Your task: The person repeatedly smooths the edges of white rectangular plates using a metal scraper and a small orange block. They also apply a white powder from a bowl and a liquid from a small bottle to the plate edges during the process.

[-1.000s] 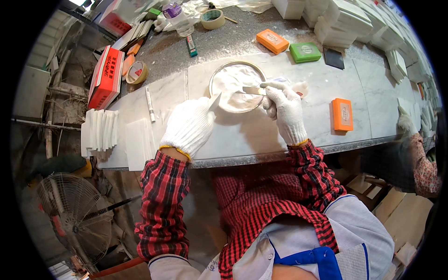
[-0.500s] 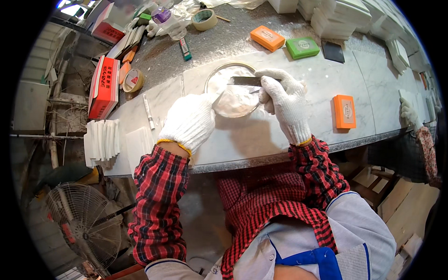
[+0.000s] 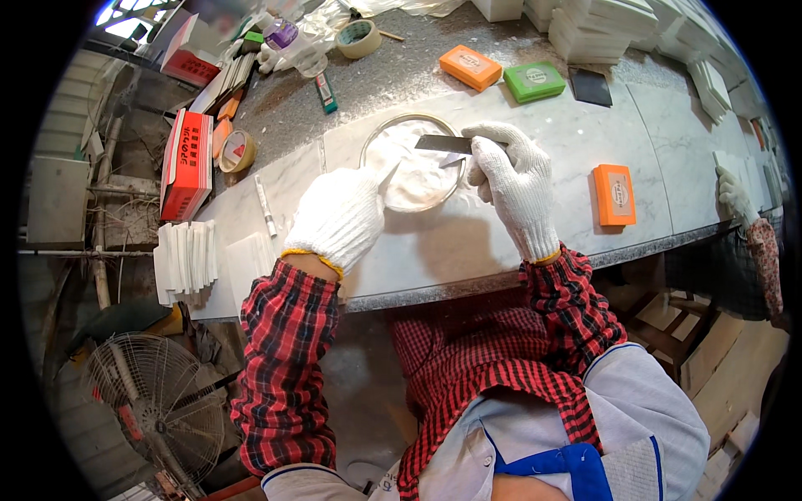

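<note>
Blade (image 3: 441, 144) x1, R hand (image 3: 513, 179), over bowl (image 3: 413, 116) x1

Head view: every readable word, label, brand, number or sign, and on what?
Wording not copied, locations only:
Nearer red box: large dark characters, mostly legible.
Farther red box: characters too small.
Right orange block: label unclear.
Far orange block: label unclear.
Green block: label unclear.
Bottle: purple label, blurred.
Lower tape roll: label too small.
Slim green item: too small.
Shirt: print unclear.

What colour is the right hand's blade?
Dark grey; the blade shows best in the head view.
</note>
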Demonstrator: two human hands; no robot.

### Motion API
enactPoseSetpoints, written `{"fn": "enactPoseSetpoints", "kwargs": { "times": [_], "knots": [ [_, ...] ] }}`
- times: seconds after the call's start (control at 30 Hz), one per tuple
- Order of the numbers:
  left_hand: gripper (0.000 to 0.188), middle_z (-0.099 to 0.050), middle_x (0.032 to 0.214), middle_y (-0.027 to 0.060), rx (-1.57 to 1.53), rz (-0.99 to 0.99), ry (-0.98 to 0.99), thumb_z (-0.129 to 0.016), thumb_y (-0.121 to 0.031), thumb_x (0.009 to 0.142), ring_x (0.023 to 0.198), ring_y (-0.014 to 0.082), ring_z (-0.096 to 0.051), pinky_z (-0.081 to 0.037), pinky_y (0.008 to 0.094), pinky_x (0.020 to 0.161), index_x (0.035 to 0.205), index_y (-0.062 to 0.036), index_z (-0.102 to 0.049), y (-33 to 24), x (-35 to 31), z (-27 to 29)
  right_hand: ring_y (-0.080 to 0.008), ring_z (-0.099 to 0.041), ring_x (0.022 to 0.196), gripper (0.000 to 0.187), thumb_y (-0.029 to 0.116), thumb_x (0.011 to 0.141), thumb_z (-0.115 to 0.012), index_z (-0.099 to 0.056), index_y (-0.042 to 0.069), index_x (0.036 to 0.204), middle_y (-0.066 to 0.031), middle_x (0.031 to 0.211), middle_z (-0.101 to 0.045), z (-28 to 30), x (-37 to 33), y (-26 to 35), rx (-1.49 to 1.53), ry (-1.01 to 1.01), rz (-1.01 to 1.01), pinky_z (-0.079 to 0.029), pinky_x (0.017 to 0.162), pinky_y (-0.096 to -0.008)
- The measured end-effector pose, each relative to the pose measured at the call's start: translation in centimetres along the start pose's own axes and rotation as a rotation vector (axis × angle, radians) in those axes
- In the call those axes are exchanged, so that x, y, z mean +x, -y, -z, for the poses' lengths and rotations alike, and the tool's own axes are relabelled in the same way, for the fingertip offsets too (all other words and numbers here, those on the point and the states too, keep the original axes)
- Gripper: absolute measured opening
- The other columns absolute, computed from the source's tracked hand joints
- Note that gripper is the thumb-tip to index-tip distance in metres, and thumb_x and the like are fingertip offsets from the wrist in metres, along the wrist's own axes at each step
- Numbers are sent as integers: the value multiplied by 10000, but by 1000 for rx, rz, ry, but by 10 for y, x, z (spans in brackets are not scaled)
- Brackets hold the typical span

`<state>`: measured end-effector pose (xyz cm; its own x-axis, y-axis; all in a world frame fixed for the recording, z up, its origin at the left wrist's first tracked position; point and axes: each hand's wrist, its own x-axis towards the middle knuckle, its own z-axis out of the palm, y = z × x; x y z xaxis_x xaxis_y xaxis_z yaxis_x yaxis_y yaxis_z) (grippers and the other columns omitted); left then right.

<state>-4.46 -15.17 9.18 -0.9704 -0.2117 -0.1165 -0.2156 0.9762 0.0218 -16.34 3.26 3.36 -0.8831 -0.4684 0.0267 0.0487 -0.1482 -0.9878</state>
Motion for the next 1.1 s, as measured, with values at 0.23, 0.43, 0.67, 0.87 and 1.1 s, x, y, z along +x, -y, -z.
{"fn": "enactPoseSetpoints", "kwargs": {
  "times": [0.23, 0.43, 0.67, 0.87, 1.1],
  "knots": [
    [129, -696, 796, 193, 199, 2, -102, -624, -133, 873, 811, 358, -716, -577, 436, 719, 913, -18, -665, -15, -5, 8, -68, -618, 676, 190, 63, 960, -603, -705, -46, 1078, -49, 766, -679, 8, -9, -22, -73, 12, 33, -495, 611, -223],
    [92, -718, 846, 133, 703, 132, -24, -642, -108, 868, 793, 286, -744, -589, 382, 643, 935, -56, -676, -41, 12, 11, -211, -716, 750, 185, 97, 938, -635, -717, -1, 1071, -135, 848, -729, 14, -8, -51, -324, 30, 202, -552, 700, -315],
    [262, -727, 969, 184, -76, 96, -54, -648, -202, 905, 854, 275, -737, -566, 399, 718, 1070, -7, -706, 2, -14, 30, -251, -734, 768, 181, 119, 939, -648, -723, 2, 1056, -156, 845, -733, 21, -7, -56, -352, 50, 242, -563, 719, -335],
    [431, -703, 1095, 54, -1227, 285, 214, -737, -227, 907, 993, 127, -623, -501, 291, 890, 1241, 32, -655, 23, -77, 7, -76, -633, 660, 204, 123, 962, -641, -729, -12, 1086, -70, 755, -709, 21, -13, -48, -267, 86, 74, -511, 615, -252],
    [443, -717, 1117, 77, -1431, 239, 271, -763, -212, 912, 1014, 123, -640, -513, 295, 904, 1260, 42, -661, 16, -100, -30, -74, -632, 669, 240, 143, 965, -634, -727, -1, 1134, -54, 772, -703, 22, -26, -42, -158, 68, -14, -488, 590, -234]
  ]
}}
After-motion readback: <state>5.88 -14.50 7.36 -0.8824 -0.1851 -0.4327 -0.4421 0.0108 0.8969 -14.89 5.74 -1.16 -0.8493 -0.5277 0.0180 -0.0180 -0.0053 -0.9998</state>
